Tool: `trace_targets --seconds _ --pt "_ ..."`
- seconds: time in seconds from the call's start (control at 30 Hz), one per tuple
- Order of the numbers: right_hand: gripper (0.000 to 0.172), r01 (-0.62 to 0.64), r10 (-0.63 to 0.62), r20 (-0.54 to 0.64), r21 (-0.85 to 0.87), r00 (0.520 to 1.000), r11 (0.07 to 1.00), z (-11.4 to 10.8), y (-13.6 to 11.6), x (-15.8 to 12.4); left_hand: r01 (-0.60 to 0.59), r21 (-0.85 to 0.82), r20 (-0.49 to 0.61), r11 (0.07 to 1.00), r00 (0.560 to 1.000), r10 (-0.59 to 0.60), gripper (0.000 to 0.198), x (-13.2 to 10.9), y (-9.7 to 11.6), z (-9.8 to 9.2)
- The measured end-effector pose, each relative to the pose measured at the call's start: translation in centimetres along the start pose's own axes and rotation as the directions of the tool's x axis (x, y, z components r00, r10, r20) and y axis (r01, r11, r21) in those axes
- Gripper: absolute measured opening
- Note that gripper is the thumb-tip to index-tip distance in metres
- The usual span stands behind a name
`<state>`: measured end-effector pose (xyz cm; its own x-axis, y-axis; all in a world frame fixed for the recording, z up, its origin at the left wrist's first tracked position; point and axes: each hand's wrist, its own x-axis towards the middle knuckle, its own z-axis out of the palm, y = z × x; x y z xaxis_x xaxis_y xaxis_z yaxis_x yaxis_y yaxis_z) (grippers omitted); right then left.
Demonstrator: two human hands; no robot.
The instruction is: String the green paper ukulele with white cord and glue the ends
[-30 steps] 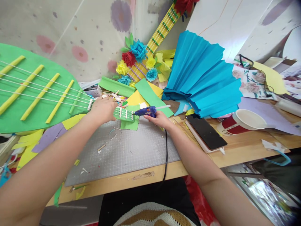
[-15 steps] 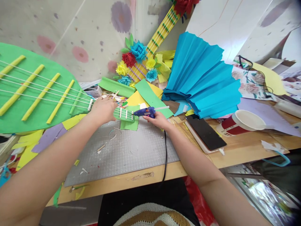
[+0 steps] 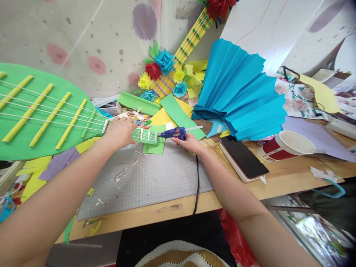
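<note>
My left hand is wrapped round the neck of a green paper lute, whose wide body with yellow bars and white strings fills the left side. In my right hand is a blue hot glue gun with a white glue stick poking out at its back. The gun's nozzle is at the right end of the lute's neck, by the last white crosspiece; whether it touches cannot be made out. A piece of green paper lies beneath the neck's end.
A grey cutting mat with scraps covers the table's front. Behind stand a yellow paper instrument with paper flowers and a blue pleated paper fan. A phone and a paper cup sit at right. The gun's black cord hangs over the edge.
The lute's body has dipped slightly lower at the left. My hands keep their holds, and the glue gun remains at the neck's end.
</note>
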<state>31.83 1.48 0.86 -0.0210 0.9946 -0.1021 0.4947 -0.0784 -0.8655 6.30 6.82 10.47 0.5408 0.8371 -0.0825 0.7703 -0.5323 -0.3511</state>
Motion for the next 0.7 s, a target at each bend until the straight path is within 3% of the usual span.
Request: trace_targets --seconds 0.33,0.5,0.7 --pt "0.048 -0.002 -0.002 -0.042 -0.102 0.999 0.995 0.4 0.5 0.4 0.005 0.006 -0.008 1.0 1.0 -0.005 0.047 -0.3 0.0 0.4" --pt "0.04 -0.016 0.014 -0.039 -0.049 0.999 0.999 -0.1 0.4 -0.1 0.031 -0.066 0.012 0.997 0.999 -0.03 0.048 -0.8 0.3 0.8" --pt "0.047 -0.033 0.032 -0.054 -0.014 0.998 0.999 -0.8 1.3 -0.2 0.045 -0.162 0.009 0.986 0.999 -0.044 0.054 -1.7 0.6 2.2"
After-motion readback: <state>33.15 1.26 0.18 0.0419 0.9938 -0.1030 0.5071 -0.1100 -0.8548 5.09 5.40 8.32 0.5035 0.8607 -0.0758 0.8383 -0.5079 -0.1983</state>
